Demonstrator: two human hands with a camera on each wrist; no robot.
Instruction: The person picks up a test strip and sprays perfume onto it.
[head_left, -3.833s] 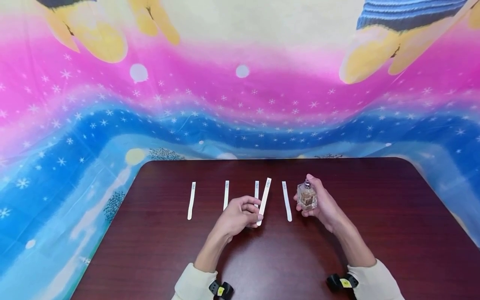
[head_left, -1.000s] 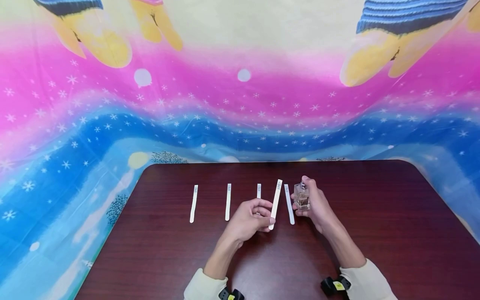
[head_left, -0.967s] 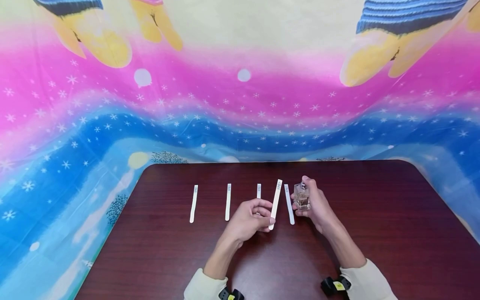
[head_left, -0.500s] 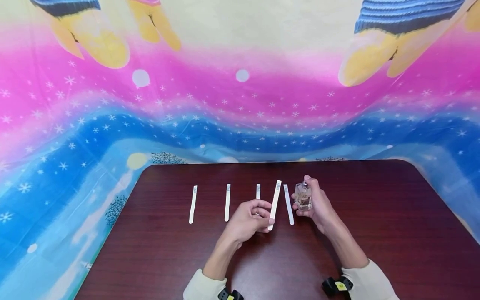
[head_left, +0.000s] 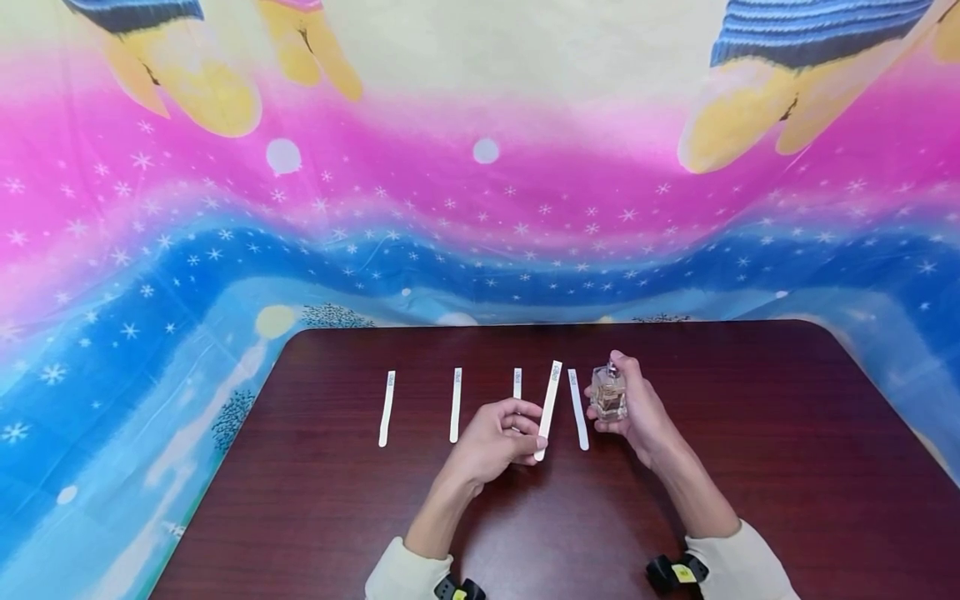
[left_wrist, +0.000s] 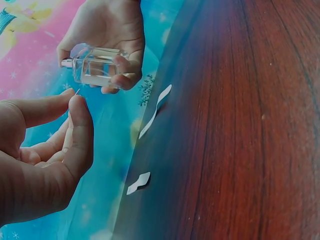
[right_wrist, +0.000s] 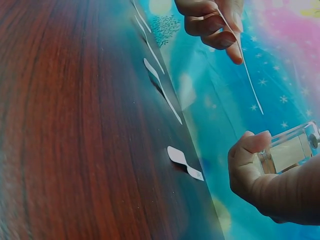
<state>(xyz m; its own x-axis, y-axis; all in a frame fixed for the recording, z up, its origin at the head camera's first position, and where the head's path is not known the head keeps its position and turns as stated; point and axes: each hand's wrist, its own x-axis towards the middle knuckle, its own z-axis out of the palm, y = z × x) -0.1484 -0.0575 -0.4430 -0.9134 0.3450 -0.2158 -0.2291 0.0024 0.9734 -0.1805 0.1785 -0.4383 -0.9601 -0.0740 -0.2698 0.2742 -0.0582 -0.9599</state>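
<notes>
Glass, clear and square-shouldered: a small perfume bottle (head_left: 609, 395) with pale amber liquid and a silver spray nozzle, held upright above the dark reddish-brown wooden worktop (head_left: 750, 467), fingers of the right hand (head_left: 637, 408) curled round its body and the forefinger laid on top of the nozzle. Just beside the bottle, on its left, a long narrow white paper test strip (head_left: 548, 408) held off the worktop, pinched at its near end between thumb and fingertips of the left hand (head_left: 495, 437), its far end pointing away from the person and tilted slightly toward the bottle. Four further white paper strips lying flat on the worktop in a row, all lengthwise away from the person: one (head_left: 577, 408) between the held strip and the bottle; one (head_left: 517, 382) left of the held strip, its near part hidden behind the left hand; one (head_left: 454, 405) further left of the bottle; one (head_left: 386, 408) furthest left, well apart from the bottle. Each strip bears a small printed mark near its far end, too small to read. Cream sleeves (head_left: 738, 567) with black wrist straps at both forearms. Behind the worktop, beyond the bottle, a hanging cloth (head_left: 480, 208) printed in pink, blue and cream with white stars.
</notes>
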